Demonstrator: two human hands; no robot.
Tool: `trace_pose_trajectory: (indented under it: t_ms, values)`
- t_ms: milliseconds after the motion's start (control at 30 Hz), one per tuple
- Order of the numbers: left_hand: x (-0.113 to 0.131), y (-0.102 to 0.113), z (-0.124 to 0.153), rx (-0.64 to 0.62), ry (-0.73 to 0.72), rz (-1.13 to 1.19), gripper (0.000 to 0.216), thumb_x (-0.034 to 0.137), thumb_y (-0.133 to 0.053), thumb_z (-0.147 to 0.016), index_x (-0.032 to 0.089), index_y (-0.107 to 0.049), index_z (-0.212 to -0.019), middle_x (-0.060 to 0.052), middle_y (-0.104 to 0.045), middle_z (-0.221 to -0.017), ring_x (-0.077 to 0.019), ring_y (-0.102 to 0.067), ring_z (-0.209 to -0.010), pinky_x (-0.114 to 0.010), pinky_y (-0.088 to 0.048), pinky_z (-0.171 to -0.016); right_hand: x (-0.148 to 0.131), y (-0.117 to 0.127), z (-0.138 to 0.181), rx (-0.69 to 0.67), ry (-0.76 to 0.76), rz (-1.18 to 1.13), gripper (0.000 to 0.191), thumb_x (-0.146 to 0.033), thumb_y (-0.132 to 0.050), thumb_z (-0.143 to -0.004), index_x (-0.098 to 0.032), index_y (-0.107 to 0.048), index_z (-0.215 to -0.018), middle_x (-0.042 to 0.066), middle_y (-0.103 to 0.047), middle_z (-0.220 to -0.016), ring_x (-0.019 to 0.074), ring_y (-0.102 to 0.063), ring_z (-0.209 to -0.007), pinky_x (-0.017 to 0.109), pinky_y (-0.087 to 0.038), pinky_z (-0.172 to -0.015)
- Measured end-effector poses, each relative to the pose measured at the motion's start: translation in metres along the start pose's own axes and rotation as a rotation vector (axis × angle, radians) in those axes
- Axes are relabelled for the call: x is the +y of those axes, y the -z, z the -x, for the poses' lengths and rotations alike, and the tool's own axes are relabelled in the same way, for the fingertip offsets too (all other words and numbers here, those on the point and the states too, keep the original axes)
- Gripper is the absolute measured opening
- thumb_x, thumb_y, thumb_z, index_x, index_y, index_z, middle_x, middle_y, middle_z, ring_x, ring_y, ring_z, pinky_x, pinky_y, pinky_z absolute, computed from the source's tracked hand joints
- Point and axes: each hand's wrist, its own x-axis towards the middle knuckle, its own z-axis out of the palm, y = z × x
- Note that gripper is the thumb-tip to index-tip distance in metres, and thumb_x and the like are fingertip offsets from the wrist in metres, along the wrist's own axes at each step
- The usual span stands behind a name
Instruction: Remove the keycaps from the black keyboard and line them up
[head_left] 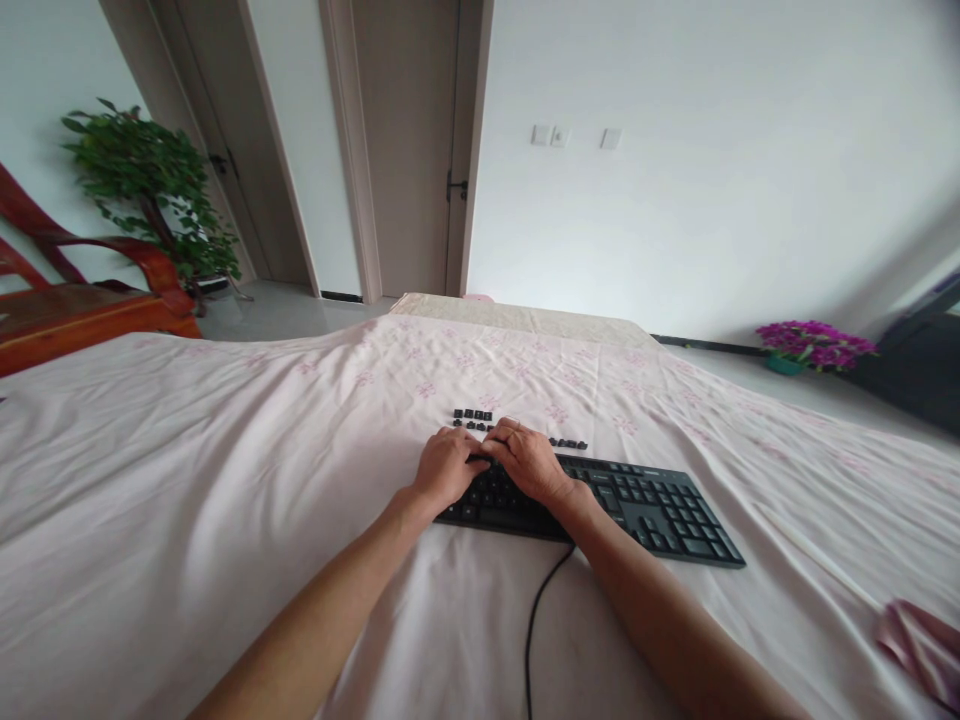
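Note:
A black keyboard (pixel 645 515) lies on the pink cloth, its left part partly covered by my hands. My left hand (pixel 450 468) is closed at the keyboard's upper left corner, with the thumb over the keys. Right beside it, my right hand (pixel 525 458) reaches over the top rows with its fingers bent and pressed together. The fingertips of both hands meet near the back edge, and whatever lies between them is hidden. Loose black keycaps (pixel 478 415) form short rows just behind the keyboard, and more keycaps (pixel 571 444) sit right of my right hand.
A black cable (pixel 531 630) runs from the keyboard's front toward me. The floral pink cloth (pixel 225 520) is wrinkled. A darker pink cloth (pixel 919 645) lies at the lower right. Beyond are a wooden chair (pixel 112 260), a leafy plant (pixel 150 180) and purple flowers (pixel 814 343).

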Motion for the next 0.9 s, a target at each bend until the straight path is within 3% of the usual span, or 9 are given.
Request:
trace_pose_trajectory:
  t_ms: [233,433,533,667,800,900]
  values:
    - [0.007,-0.006,-0.001,0.048,0.030,0.015,0.012,0.034,-0.064,-0.079,0.024,-0.069,-0.078,-0.003,-0.065,-0.078,-0.0205,-0.058,-0.081,-0.032,-0.043,-0.076,0.005,-0.008,0.006,0.013,0.076,0.069,0.031,-0.038,-0.041,-0.096,-0.019,-0.064,-0.090,0.004,-0.067,-0.085,0.0148,-0.062,-0.082,0.023,-0.043,-0.079]
    - [0.012,-0.001,0.003,0.023,0.050,0.060,0.016,0.037,-0.058,-0.084,0.023,-0.066,-0.081,-0.001,-0.065,-0.082,-0.0173,-0.059,-0.082,-0.027,-0.042,-0.072,0.012,-0.015,0.009,0.141,0.122,0.019,0.032,-0.035,-0.041,-0.096,-0.018,-0.064,-0.083,0.005,-0.066,-0.080,0.0152,-0.061,-0.076,0.025,-0.045,-0.075]
    - [0.011,-0.002,0.003,0.011,0.062,0.108,0.012,0.033,-0.060,-0.083,0.024,-0.066,-0.089,0.000,-0.065,-0.087,-0.0171,-0.059,-0.085,-0.027,-0.043,-0.076,0.011,-0.015,0.009,0.164,0.121,-0.012,0.029,-0.035,-0.043,-0.095,-0.019,-0.064,-0.084,0.004,-0.065,-0.080,0.0152,-0.061,-0.075,0.026,-0.045,-0.074]
    - [0.006,-0.001,0.004,0.019,0.047,0.258,0.029,0.024,-0.064,-0.079,0.026,-0.061,-0.109,-0.001,-0.064,-0.102,-0.0157,-0.059,-0.088,-0.028,-0.046,-0.082,0.006,-0.009,0.010,0.259,0.055,-0.017,0.032,-0.033,-0.038,-0.096,-0.020,-0.064,-0.083,0.004,-0.063,-0.079,0.0155,-0.060,-0.077,0.027,-0.045,-0.075]
    - [0.001,0.004,0.005,0.025,-0.022,0.337,0.019,0.025,-0.059,-0.083,0.024,-0.064,-0.102,-0.002,-0.063,-0.102,-0.0170,-0.058,-0.100,-0.031,-0.045,-0.092,0.001,0.000,0.013,0.340,0.087,0.007,0.031,-0.030,-0.038,-0.096,-0.019,-0.062,-0.080,0.007,-0.060,-0.089,0.0186,-0.056,-0.088,0.033,-0.044,-0.084]
    - [-0.002,0.004,0.007,0.021,-0.014,0.337,0.015,0.023,-0.061,-0.081,0.022,-0.066,-0.096,-0.003,-0.062,-0.106,-0.0171,-0.057,-0.104,-0.032,-0.043,-0.096,0.001,0.003,0.014,0.347,0.157,-0.095,0.027,-0.025,-0.035,-0.096,-0.020,-0.061,-0.093,0.008,-0.059,-0.098,0.0186,-0.056,-0.094,0.033,-0.044,-0.086]
